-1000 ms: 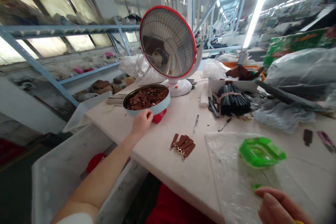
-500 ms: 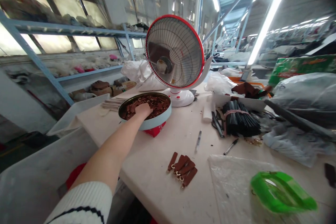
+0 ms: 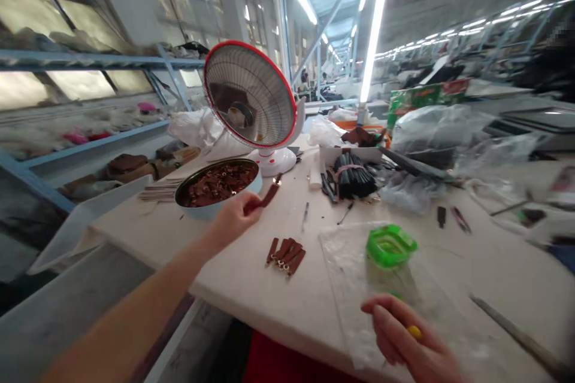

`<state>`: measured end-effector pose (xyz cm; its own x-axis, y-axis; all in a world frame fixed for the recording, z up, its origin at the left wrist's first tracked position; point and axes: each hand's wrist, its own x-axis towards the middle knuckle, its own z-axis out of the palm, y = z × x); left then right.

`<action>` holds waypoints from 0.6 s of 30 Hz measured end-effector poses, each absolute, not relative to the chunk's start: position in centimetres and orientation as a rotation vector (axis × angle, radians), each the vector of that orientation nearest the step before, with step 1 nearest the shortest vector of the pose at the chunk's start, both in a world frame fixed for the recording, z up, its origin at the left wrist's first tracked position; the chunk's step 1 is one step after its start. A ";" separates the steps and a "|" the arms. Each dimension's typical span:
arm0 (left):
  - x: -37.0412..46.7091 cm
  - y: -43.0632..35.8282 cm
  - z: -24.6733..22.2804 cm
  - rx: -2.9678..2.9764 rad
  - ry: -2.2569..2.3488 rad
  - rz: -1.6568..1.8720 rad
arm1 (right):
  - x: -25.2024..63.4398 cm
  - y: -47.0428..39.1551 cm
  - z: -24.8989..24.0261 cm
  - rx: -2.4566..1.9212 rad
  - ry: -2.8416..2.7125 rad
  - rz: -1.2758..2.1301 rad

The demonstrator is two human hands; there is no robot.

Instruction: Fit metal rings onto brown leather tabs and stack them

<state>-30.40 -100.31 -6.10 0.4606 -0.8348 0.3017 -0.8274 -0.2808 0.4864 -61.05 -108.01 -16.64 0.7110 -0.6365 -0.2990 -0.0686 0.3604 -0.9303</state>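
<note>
My left hand (image 3: 238, 215) is closed on a brown strap piece (image 3: 270, 194) with a metal ring, just right of the round tin (image 3: 215, 207) full of similar brown pieces. Several brown tabs with rings (image 3: 286, 255) lie in a small group on the table. At the lower right my right hand (image 3: 404, 335) is closed round something with a yellow end (image 3: 414, 331); the rest of it is hidden by the fingers. Beyond that hand, a green plastic container (image 3: 390, 245) stands on a clear plastic sheet (image 3: 345, 287).
A red-rimmed heater (image 3: 251, 96) stands behind the tin. Bundled black strips (image 3: 353, 176) lie by a white box at the back. Two pens are on the table (image 3: 242, 269). A long metal tool (image 3: 512, 329) lies at the right, plastic bags (image 3: 440, 125) behind.
My left hand has come out of the tin with a brown strap piece. My right hand has come into view at the lower right. The camera view has turned to the right.
</note>
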 end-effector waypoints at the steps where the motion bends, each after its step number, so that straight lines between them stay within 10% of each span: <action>1: -33.5 -100.3 -6.2 2.065 -1.570 0.047 | -61.6 -107.9 -16.1 -1.175 0.685 -0.434; 11: -49.3 -102.6 -8.1 1.584 -2.264 0.188 | -66.9 -106.5 -16.0 -0.926 0.496 -0.422; 18: -55.6 -101.9 -12.0 1.603 -1.326 -1.060 | -68.4 -107.6 -16.5 -0.902 0.577 -0.778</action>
<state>-55.60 -101.87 -12.02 0.1056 -0.9875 -0.1171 -0.3317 -0.1459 0.9320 -68.38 -107.60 -16.51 0.5953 -0.7945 -0.1200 0.3459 0.3882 -0.8542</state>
